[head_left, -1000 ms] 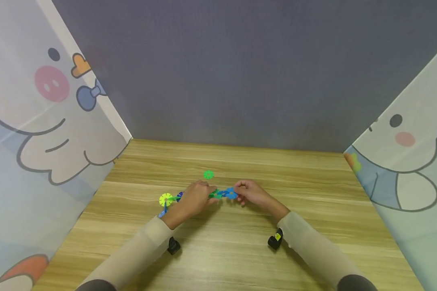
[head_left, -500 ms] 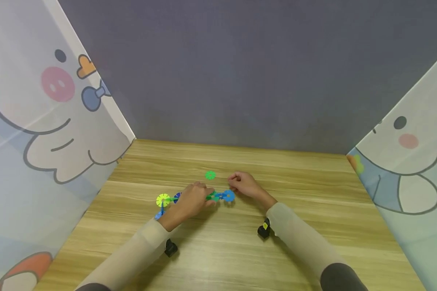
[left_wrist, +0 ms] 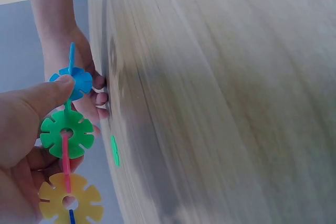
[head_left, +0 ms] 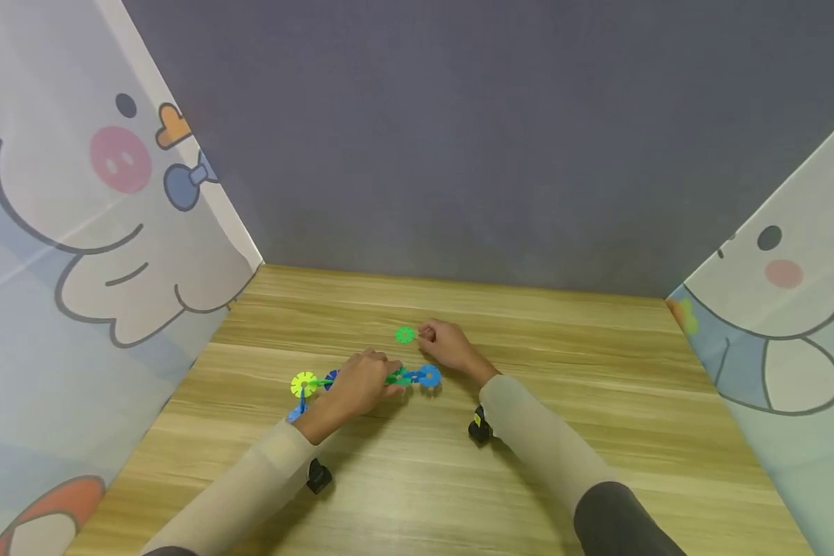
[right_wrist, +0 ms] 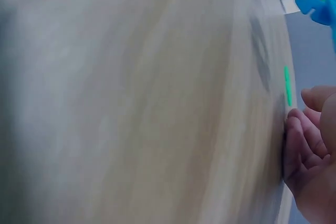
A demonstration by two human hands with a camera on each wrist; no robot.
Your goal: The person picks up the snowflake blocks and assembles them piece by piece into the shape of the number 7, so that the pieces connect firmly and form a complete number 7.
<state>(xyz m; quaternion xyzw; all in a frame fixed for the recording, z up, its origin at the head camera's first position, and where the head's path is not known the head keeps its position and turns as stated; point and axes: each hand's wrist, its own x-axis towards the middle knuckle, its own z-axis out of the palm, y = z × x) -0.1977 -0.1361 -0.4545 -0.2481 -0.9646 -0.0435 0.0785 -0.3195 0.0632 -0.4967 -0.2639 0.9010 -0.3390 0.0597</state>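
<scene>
My left hand holds a chain of notched plastic snowflake discs. In the left wrist view its thumb presses on a blue disc, with a green disc and a yellow-orange disc lower in the chain. At the chain's left end in the head view is a yellow-green disc, and at its right end a blue disc. A loose green disc lies flat on the table. Beside it, my right hand is low over the wood, fingers loosely bent and holding nothing.
The wooden table runs back to a grey wall. Panels with cartoon prints stand on the left and right. Black cameras are strapped at both wrists.
My right hand has let go of the blue end disc and moved back and left to the loose green disc. My left hand keeps its hold on the chain.
</scene>
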